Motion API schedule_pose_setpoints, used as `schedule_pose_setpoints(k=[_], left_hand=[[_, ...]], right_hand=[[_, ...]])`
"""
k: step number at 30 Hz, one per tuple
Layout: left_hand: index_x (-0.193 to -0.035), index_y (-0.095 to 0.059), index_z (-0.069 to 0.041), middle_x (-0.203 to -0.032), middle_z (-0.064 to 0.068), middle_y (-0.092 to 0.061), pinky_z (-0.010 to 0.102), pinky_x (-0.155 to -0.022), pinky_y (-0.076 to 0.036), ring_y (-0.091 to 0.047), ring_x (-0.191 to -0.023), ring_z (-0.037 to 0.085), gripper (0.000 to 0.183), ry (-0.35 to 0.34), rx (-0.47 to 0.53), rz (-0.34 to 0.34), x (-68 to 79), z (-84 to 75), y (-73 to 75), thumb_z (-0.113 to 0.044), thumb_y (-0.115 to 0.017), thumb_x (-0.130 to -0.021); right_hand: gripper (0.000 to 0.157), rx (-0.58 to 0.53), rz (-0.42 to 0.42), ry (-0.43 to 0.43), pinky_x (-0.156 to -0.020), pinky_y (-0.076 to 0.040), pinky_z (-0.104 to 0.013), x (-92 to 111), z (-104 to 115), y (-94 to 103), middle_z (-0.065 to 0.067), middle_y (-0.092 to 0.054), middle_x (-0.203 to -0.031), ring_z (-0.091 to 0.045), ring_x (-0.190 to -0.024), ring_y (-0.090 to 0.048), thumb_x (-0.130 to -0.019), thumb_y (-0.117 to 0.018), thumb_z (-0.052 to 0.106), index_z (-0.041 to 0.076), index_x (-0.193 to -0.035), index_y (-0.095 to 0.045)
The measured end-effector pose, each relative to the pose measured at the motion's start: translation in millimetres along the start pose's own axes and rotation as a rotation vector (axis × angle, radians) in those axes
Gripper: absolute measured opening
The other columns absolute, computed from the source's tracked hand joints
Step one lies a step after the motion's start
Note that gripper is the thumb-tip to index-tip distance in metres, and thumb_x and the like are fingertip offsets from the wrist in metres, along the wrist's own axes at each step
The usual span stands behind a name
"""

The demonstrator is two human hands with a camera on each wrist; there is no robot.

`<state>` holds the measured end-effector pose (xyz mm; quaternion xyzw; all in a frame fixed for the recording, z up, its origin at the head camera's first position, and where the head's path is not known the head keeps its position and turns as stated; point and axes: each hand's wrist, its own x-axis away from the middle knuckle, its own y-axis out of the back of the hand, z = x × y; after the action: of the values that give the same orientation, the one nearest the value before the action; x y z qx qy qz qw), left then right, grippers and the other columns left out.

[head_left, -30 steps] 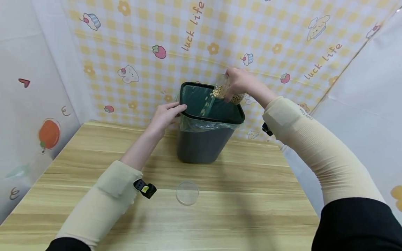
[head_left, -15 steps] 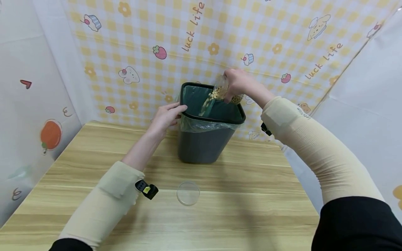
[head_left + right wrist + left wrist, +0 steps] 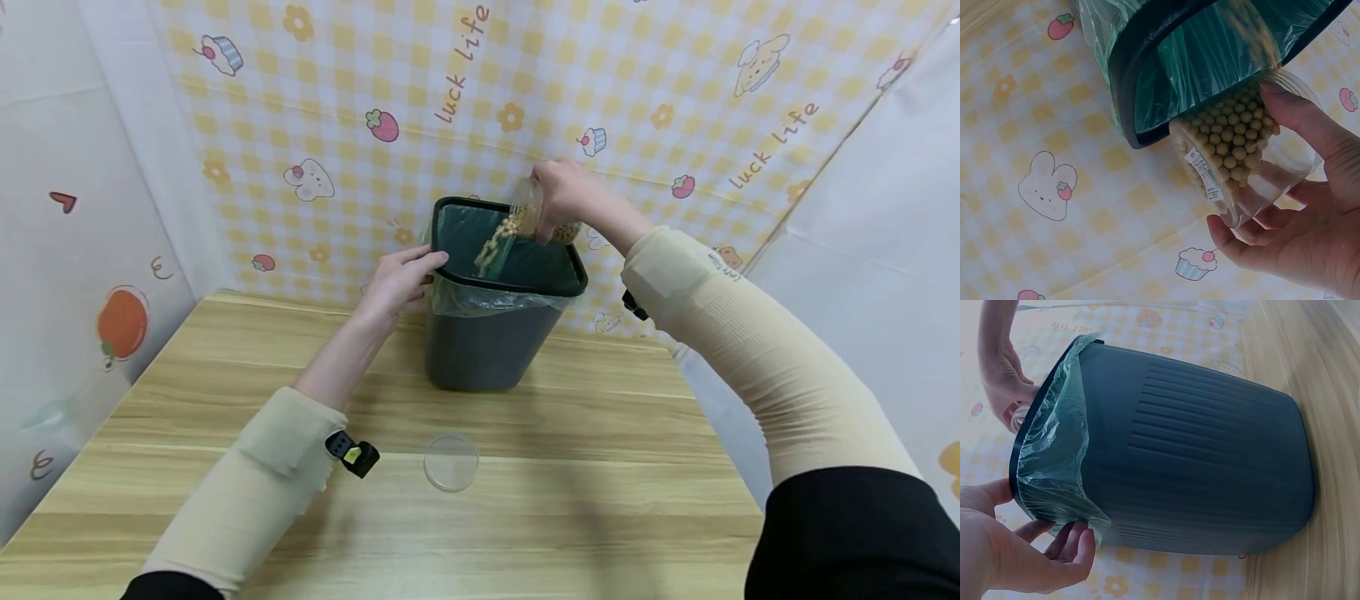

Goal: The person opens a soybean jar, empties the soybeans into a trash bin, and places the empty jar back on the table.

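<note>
A grey trash can (image 3: 480, 350) with a black rim stands on the table, lined with a thin green plastic bag (image 3: 1054, 450). My left hand (image 3: 393, 279) grips its left side, thumb at the rim and fingers under it against the bag. Over the can's right side, my right hand (image 3: 570, 200) holds a clear plastic jar (image 3: 1235, 144) tipped on its side. Round yellowish beans (image 3: 1235, 128) lie along the jar's lower wall, beside a small white label. From its mouth a stream of beans (image 3: 491, 250) falls into the can. The can's bottom is hidden.
A clear round lid (image 3: 451, 462) lies on the wooden table (image 3: 585, 517) in front of the can. Close behind the can hangs a yellow checked cloth (image 3: 337, 108). White sheets (image 3: 45, 250) enclose the left and right sides.
Beans keep flowing out of the jar, and fewer show inside it. The right hand has shifted slightly left and tipped the jar a little more. The left hand stays at the rim.
</note>
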<state>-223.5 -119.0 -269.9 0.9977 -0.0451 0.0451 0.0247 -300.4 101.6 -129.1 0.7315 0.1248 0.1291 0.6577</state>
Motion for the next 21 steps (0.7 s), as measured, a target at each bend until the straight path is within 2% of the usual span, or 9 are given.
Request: schedule_pose_setpoints(k=[21], left_hand=[[-0.145,-0.039,-0.021,-0.15,0.003,-0.039,0.045,-0.108,-0.038,-0.047,-0.125,0.025,0.062,0.004,0.019,0.002,-1.2,-0.3,-1.5,-0.041,-0.059,-0.09]], right_hand=[[0.082,0.044,-0.004,0.017,-0.093,-0.044,-0.047,-3.7,6.6,5.4,-0.015,-0.055,-0.122,-0.032,-0.105,-0.047,-0.057,-0.088,0.024,0.005,-0.127,-0.049]])
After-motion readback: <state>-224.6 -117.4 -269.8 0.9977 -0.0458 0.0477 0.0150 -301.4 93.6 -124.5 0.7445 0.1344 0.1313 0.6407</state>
